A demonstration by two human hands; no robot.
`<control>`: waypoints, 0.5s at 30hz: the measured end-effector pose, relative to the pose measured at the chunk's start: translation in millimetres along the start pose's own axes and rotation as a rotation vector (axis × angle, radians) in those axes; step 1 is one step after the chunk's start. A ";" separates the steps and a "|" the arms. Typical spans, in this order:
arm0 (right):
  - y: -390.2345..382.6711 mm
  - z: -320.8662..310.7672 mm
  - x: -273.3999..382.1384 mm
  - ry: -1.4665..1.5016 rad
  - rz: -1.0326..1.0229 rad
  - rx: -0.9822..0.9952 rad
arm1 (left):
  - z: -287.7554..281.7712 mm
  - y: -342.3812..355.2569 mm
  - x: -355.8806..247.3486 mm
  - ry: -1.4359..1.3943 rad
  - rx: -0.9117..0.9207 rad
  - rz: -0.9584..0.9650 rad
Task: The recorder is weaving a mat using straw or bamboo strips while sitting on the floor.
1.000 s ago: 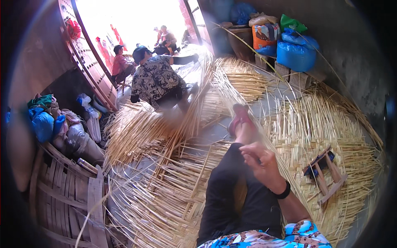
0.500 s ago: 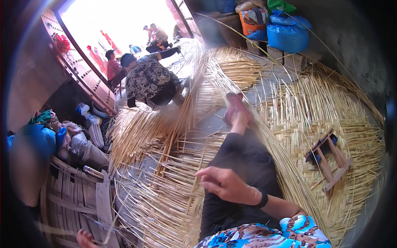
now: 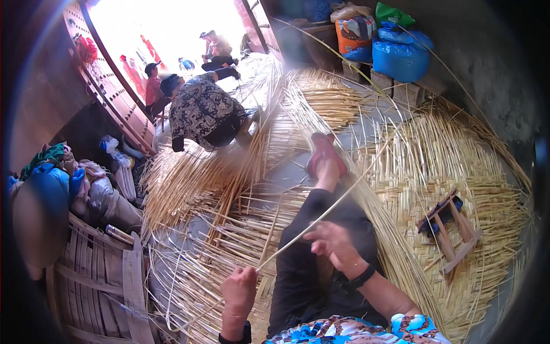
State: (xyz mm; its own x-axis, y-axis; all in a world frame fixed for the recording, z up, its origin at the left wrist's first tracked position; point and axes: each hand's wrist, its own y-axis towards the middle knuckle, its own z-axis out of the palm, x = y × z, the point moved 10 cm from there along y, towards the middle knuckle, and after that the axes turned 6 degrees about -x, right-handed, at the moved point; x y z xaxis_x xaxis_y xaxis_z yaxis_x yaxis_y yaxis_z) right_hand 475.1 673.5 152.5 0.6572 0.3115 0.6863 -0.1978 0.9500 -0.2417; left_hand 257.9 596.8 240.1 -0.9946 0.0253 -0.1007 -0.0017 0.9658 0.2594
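Observation:
A long, pale reed strip (image 3: 286, 245) slants up from the lower left, across my dark trousers, toward the upper right. My left hand (image 3: 239, 289) is closed in a fist around it, above the partly woven reed mat (image 3: 252, 312). Over my lap, my right hand (image 3: 338, 246) has its fingers loosely curled and apart, right beside the strip; no grip on it shows. A dark band circles each wrist. My leg stretches forward between the mats and ends in a reddish shoe (image 3: 326, 157).
A second woven mat (image 3: 418, 198) lies on the right with a small wooden stool (image 3: 450, 229) tipped over on it. Left are a slatted wooden seat (image 3: 97, 281) and piled bags (image 3: 63, 172). Ahead a person (image 3: 206, 112) bends over loose reeds. Blue sacks (image 3: 401, 57) stand at the back right.
My left hand has come from the lower left edge toward the middle, now with the reed strip in its fist. My right hand has shifted slightly right, beside the strip.

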 end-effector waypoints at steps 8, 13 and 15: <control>11.1 -73.4 15.7 0.040 -0.075 -0.168 | 37.8 -25.8 -2.0 -0.071 0.187 0.168; 4.7 -71.0 5.3 -0.186 -0.028 -0.151 | 54.5 -36.5 0.0 -0.049 0.309 0.133; 2.5 -64.8 -13.2 -0.253 0.055 -0.065 | 52.6 -35.3 -0.5 -0.048 0.297 0.122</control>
State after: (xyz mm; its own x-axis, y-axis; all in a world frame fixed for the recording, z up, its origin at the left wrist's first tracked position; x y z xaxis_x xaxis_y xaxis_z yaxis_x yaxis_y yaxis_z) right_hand 513.0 670.3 98.4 0.4424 0.3658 0.8188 -0.1752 0.9307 -0.3211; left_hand 263.9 576.3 180.5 -0.9795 0.1513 -0.1332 0.1551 0.9877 -0.0184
